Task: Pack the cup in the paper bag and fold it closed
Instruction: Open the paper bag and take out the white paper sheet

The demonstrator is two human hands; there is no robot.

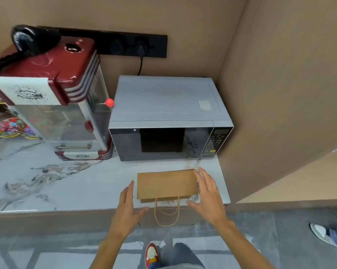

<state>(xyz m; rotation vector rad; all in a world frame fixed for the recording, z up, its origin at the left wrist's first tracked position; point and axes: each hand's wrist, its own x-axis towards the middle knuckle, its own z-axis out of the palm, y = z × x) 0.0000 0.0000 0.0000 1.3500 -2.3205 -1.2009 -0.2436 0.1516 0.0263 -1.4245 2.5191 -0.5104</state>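
Observation:
A brown paper bag (pixel 166 184) lies flat on the marble counter (pixel 66 183), just in front of the microwave. Its twine handles (pixel 166 212) hang over the counter's front edge. My left hand (pixel 128 204) is open at the bag's left side, fingers spread, close to its edge. My right hand (pixel 208 193) is open at the bag's right side, fingertips near the far right corner. Neither hand grips the bag. No cup is in view.
A silver microwave (pixel 167 121) with its door shut stands behind the bag. A red popcorn machine (pixel 57 94) stands to its left. A brown wall (pixel 280 94) closes off the right side. Another person's shoe (pixel 326 235) is on the floor at right.

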